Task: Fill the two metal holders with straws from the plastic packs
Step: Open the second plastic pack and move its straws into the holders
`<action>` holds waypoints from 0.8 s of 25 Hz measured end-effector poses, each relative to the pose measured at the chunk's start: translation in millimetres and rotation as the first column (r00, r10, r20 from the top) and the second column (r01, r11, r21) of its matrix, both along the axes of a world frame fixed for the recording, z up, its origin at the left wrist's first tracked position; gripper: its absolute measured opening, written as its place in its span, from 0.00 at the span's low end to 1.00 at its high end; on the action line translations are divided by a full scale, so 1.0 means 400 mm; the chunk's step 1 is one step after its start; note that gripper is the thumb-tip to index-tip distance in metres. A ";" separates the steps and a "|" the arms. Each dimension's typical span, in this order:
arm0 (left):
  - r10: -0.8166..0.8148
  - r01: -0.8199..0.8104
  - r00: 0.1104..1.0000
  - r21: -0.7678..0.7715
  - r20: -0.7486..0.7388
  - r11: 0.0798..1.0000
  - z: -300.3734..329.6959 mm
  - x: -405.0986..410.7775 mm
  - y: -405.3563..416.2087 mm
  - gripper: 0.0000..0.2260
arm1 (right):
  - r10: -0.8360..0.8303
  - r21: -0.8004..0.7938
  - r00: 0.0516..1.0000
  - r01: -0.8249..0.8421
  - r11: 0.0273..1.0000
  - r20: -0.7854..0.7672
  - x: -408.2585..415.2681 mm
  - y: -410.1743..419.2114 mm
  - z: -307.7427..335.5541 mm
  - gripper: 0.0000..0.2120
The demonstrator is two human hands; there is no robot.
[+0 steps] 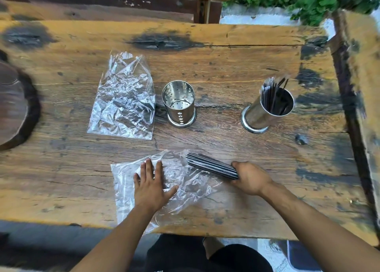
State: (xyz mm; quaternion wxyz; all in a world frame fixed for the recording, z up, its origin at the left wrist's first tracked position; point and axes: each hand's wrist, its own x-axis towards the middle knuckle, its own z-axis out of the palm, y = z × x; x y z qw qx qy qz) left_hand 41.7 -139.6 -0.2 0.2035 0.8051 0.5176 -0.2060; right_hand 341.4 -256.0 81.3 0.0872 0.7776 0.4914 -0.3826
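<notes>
Rough wooden planks make the table (226,62), with green plants behind the far edge. I see my right hand (251,178) curled tight around one end of a bundle of black straws (211,166); the other end sticks out from the grip toward the left and away from me, over the mouth of a clear plastic pack (185,181). My left hand (151,183) lies flat on this pack with the fingers straight and spread, pressing it on the wood, just beside the bundle. Beyond the grip, a little to the left, stands an empty perforated metal holder (178,104). Beyond and to the right stands a second holder (267,111), already with black straws inside. Left of the empty holder lies another crumpled pack (123,99).
</notes>
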 end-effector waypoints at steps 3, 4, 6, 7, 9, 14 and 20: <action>0.046 -0.049 0.997 -0.037 -0.061 0.998 0.022 -0.007 0.001 0.52 | -0.002 0.091 1.000 0.000 0.996 0.031 -0.002 0.071 0.063 0.15; 0.063 -0.067 0.995 -0.050 -0.078 0.997 0.027 -0.001 0.004 0.53 | -0.003 0.135 0.999 -0.003 0.991 0.044 -0.004 0.097 0.087 0.14; 0.092 -0.100 0.990 -0.070 -0.108 0.993 0.037 0.013 0.020 0.54 | -0.014 0.229 0.998 -0.002 0.973 0.066 0.002 0.154 0.140 0.10; 0.104 -0.114 0.987 -0.075 -0.122 0.991 0.040 0.017 0.030 0.54 | -0.027 0.260 0.996 0.002 0.966 0.091 0.009 0.182 0.171 0.10; 0.139 -0.149 0.981 -0.072 -0.136 0.986 0.042 0.013 0.050 0.54 | -0.050 0.300 0.988 0.003 0.954 0.149 0.032 0.233 0.230 0.10; 0.191 -0.202 0.971 -0.067 -0.141 0.977 0.049 -0.029 0.076 0.54 | 0.009 0.113 0.942 -0.050 0.992 0.335 0.085 0.329 0.313 0.10; 0.209 -0.223 0.971 -0.119 -0.117 0.968 0.055 -0.032 0.080 0.54 | 0.204 -0.059 0.834 -0.203 0.977 0.513 0.024 0.512 0.376 0.03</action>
